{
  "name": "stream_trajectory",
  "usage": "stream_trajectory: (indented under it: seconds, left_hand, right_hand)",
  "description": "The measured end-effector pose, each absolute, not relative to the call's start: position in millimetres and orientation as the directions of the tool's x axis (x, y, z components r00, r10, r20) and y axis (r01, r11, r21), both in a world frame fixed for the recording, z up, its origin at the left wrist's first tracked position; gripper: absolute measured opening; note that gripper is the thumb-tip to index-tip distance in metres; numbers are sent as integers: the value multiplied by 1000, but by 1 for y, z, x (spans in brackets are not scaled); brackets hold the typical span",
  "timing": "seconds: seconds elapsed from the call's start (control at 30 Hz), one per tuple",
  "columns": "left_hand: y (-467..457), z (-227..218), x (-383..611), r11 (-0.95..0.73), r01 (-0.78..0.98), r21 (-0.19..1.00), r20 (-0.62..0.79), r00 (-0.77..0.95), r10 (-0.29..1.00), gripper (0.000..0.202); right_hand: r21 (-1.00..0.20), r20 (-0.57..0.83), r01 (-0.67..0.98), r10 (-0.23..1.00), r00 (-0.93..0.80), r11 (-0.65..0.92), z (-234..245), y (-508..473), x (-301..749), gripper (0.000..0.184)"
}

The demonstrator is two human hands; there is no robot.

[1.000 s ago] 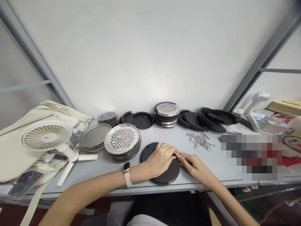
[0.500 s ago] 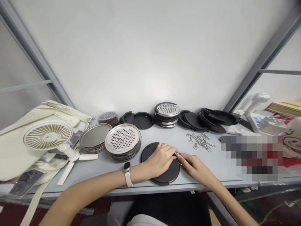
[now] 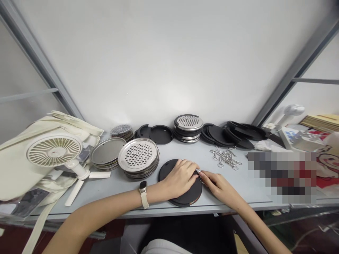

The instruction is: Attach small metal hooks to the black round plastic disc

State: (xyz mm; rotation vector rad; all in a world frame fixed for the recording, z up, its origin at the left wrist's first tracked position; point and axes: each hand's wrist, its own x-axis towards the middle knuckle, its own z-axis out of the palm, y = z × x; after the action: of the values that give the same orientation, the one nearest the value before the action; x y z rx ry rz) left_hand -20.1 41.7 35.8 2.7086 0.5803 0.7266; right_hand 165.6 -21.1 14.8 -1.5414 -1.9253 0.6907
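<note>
On the table in front of me lies a black round disc (image 3: pixel 166 173) with a cut-out near its rim and a copper-coloured patch at its front edge. My left hand (image 3: pixel 180 180) is laid across it, fingers curled over its right side. A small metal clip with a ring (image 3: pixel 201 180) is pinched between the thumb and fingers of my right hand (image 3: pixel 217 187), right at the disc's edge. Where clip and disc meet is partly covered by my fingers. Behind my right hand a loose heap of similar metal clips (image 3: pixel 225 158) is spread out.
Left of the disc stand stacked perforated grater plates (image 3: pixel 139 155) and plain metal plates (image 3: pixel 108 151). Along the wall are a stack of assembled graters (image 3: pixel 188 123) and black round covers (image 3: pixel 219 135). A white fan (image 3: pixel 55 151) and cream bag (image 3: pixel 16 165) occupy the left.
Slightly more of the metal clip shows between my fingertips. Both hands stay at the same places on the disc and clip.
</note>
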Motion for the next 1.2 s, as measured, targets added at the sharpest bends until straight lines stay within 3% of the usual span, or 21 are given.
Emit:
stream_trajectory:
  seconds: [0.8, 1.2]
  left_hand:
    - [40, 39, -23, -881, 302, 364, 375, 818, 436, 18]
    - [38, 42, -23, -876, 312, 367, 358, 822, 443, 17]
  right_hand:
    - [-712, 108, 674, 979, -174, 198, 17, -21, 164, 44]
    - [-674, 145, 694, 966, -212, 253, 13, -22, 167, 30]
